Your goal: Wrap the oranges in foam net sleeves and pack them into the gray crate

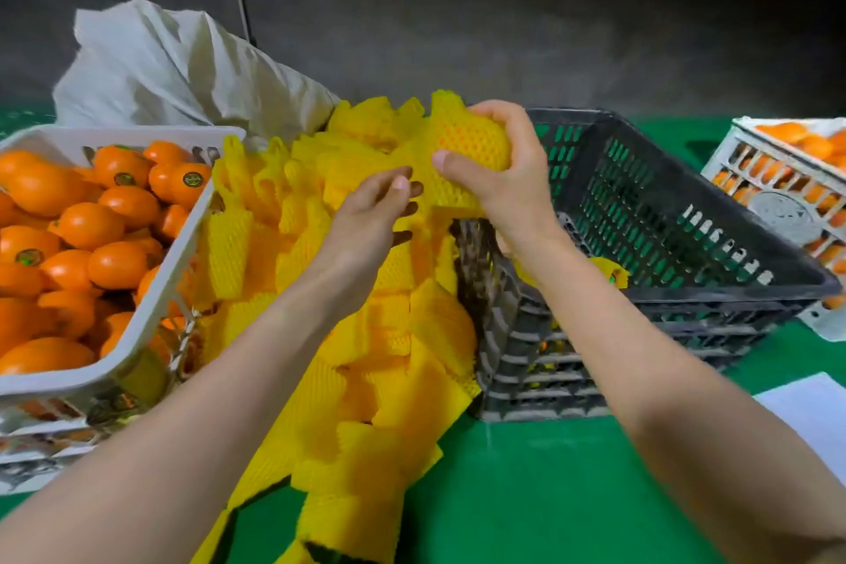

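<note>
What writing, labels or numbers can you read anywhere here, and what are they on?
Nothing here reads legibly.
Round dark stickers on the oranges: print too small and blurred to read.
Round emblem on the right white crate: blurred, unreadable.
Labels on the front of the left white crate: blurred, unreadable.
White sheet at lower right: no text visible.

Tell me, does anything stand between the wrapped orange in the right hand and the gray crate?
Nothing visible does. The right hand holds the wrapped orange over the left rim of the gray crate, whose top is open; the left hand pinches the sleeve at its end.
</note>
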Demonstrator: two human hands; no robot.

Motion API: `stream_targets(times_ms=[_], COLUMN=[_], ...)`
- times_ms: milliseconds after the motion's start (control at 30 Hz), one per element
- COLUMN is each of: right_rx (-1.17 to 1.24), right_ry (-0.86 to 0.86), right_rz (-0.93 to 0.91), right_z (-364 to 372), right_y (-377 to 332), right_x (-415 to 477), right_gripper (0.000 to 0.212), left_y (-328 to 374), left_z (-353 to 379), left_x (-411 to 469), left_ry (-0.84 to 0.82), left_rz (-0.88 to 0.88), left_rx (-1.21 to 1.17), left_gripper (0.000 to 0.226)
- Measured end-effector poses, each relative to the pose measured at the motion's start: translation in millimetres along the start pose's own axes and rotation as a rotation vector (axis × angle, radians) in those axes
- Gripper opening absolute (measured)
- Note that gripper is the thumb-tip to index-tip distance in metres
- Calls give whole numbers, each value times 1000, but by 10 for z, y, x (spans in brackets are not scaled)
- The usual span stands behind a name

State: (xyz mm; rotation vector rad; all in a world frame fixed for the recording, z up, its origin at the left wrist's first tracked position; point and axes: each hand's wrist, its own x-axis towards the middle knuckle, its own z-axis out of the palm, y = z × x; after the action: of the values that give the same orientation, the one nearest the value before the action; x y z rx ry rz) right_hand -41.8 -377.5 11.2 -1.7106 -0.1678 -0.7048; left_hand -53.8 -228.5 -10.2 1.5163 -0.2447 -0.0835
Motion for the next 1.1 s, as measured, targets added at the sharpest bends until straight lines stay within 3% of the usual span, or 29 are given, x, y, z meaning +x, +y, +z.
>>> stream_targets(times_ms=[100, 167, 233, 333, 467, 600, 700, 800, 900, 967, 1000, 1033, 1100], right_rx=[-289, -647, -1013, -1349, -1401, -1196, -1208, -1330, -1145, -897, -751, -629, -600], right_ry=[52, -51, -290, -730, -1106, -1193, -1236, -1158, -688, -323, -220, -204, -413], right_rz=[110, 253, 379, 526, 661, 833, 833, 646, 249, -23, -129, -208, -297], right_z=[-426, -752, -940, -1078, -1099, -1032, -952, -896, -767, -546, -398, -237, 84], right_y=[126, 333, 588, 928, 1149, 1207, 1189, 1091, 809, 542, 395, 255, 102], right_x=[286, 482, 553, 559, 533, 497, 480, 462, 444, 367, 288, 179, -100], right_gripper=[45, 47, 50, 57, 74, 81, 88, 84, 57, 35, 27, 21, 16], left_y=[-34, -47, -86, -176, -234, -207, -144, -84, -72, -95, -115, -143, -204], left_z=[346, 558, 719, 808, 769, 729, 617, 368, 32, -175, -261, -336, -449], left_x=[143, 254, 353, 429, 434, 385, 332, 291, 266, 239, 217, 191, 121], left_ry=[-70, -124, -174, -212, -211, -218, -216, -157, -46, 22, 51, 74, 108], left_rz=[74, 130, 164, 159, 131, 103, 68, 85, 72, 38, 18, 0, -33], left_rx=[151, 277, 412, 542, 478, 367, 257, 254, 254, 227, 215, 207, 196], left_gripper=[25, 27, 26, 24, 24, 25, 26, 26, 23, 21, 21, 20, 21])
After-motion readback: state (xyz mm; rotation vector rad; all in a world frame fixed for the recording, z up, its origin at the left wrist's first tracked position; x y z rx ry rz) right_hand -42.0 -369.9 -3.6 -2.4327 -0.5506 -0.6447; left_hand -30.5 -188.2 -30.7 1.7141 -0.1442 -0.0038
